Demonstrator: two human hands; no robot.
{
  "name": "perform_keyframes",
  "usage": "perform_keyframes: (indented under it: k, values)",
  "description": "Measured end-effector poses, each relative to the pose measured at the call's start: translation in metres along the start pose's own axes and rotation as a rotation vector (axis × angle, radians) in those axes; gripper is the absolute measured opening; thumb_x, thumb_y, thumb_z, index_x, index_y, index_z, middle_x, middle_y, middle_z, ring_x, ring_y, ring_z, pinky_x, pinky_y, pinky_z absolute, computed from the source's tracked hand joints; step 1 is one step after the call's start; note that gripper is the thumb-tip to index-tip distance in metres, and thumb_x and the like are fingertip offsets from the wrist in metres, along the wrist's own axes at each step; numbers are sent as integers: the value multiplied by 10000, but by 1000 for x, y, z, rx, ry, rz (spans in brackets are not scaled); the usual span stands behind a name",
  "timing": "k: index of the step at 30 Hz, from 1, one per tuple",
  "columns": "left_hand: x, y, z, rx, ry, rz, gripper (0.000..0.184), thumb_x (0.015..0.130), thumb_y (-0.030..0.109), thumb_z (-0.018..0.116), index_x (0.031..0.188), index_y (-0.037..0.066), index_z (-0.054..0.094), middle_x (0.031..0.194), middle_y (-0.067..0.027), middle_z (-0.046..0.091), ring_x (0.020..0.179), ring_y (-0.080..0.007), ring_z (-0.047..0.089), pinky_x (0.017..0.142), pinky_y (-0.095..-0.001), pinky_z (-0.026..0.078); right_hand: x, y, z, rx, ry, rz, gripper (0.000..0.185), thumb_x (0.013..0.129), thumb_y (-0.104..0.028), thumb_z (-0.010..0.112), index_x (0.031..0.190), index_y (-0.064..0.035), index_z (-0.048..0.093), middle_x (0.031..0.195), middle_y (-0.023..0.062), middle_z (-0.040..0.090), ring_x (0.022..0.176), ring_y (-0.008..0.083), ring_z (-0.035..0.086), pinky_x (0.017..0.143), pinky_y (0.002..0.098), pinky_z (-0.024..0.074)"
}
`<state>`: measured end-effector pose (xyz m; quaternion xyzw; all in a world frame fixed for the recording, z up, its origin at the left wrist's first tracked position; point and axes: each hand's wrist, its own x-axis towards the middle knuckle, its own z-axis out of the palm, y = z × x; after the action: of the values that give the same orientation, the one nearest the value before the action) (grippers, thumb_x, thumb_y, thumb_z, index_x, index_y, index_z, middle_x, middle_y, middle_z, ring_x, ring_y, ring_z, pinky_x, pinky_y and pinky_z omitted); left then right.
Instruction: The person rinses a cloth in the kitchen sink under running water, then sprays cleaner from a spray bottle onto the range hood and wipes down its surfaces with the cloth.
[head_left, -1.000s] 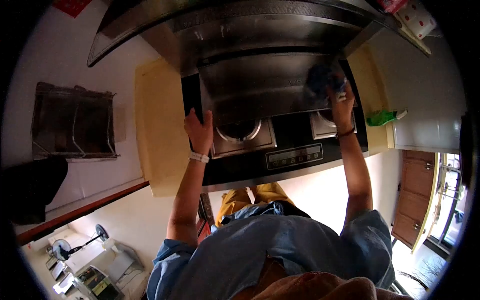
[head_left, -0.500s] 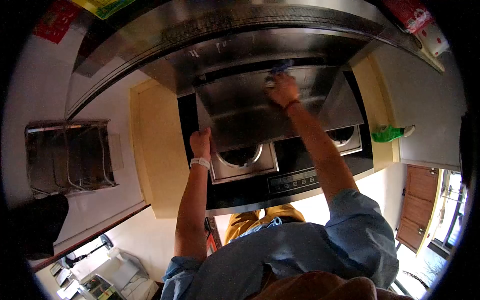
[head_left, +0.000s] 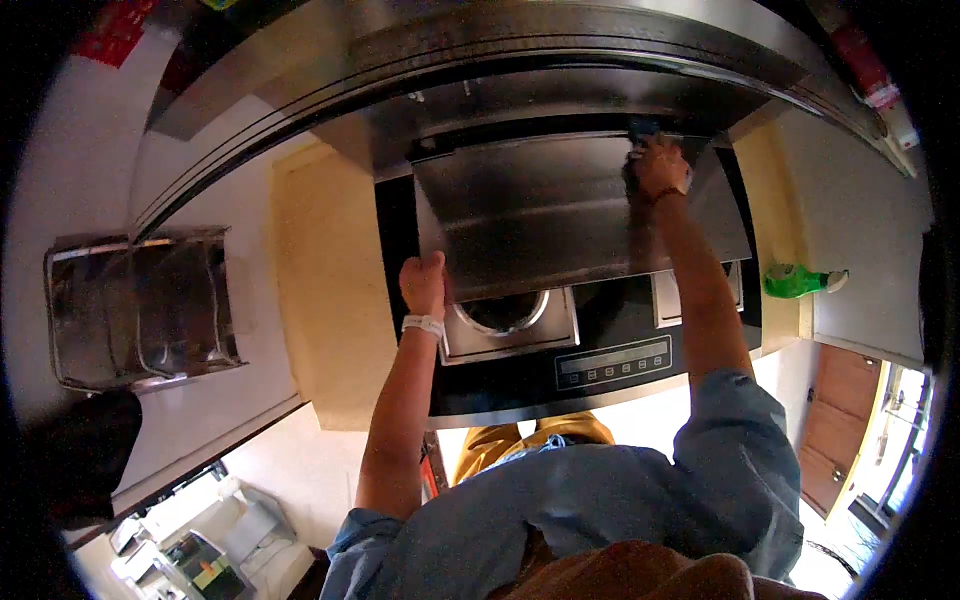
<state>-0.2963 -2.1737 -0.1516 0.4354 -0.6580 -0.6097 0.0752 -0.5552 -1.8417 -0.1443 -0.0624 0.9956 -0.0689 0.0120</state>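
A wide stainless steel panel (head_left: pixel 540 215) slants over a black cooktop (head_left: pixel 500 395) with round burner rings. My left hand (head_left: pixel 424 285) is closed on the panel's left edge, thumb uppermost. Near the panel's upper right, my right hand (head_left: pixel 662 170) presses a crumpled dark blue cloth (head_left: pixel 643 133) to the metal; the fingers are bent over it and partly blurred. Below the panel, one burner ring (head_left: pixel 500 315) shows in part, and a row of buttons on a control strip (head_left: pixel 613 363) is visible at the front.
A green bottle (head_left: pixel 795 281) lies on the pale counter to the right. At the far left there is a metal wire rack (head_left: pixel 140 310). A curved hood edge (head_left: pixel 480 65) crosses above my hands. A wooden cabinet door (head_left: pixel 838 425) stands at lower right.
My right hand has moved to the right along the panel's upper part with the cloth. My left hand stays on the panel's left edge. The view has shifted slightly.
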Motion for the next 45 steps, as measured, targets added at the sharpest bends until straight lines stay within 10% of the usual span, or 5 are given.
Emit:
perform_keyframes:
  k: [10,13,16,18,45]
  values:
    - [23,-30,-1,79,16,-44,390,776,280,691,884,-80,590,809,-201,640,735,-347,628,643,-421,480,-56,-251,52,-30,122,-375,324,768,-224,593,1073,-137,659,1113,78,606,1019,276,582,853,414,475]
    - [40,-57,2,259,92,90,408,782,297,681,876,-89,591,849,-222,647,821,-387,622,691,-436,475,-52,-245,53,45,119,-500,339,766,-234,587,1082,-132,656,1148,72,590,1051,273,566,863,418,468]
    - [38,-52,4,14,91,64,241,802,144,680,674,57,495,545,-32,471,385,-174,434,349,-323,331,-34,-186,42,4,93,-434,368,765,-254,585,1114,-148,634,1221,54,547,1065,273,555,863,427,473]
    - [9,-9,-1,24,-21,-183,431,770,310,679,900,-93,599,882,-252,639,849,-404,620,741,-433,479,-20,-144,34,-137,16,-236,382,764,-274,590,1127,-160,623,1219,49,541,1060,281,556,858,431,479]
    - [28,-42,3,222,76,55,412,786,295,657,880,-102,601,911,-286,612,881,-447,583,771,-457,463,-28,-154,39,34,143,-296,343,796,-325,608,1092,-160,659,1262,60,541,1113,339,513,839,515,474]
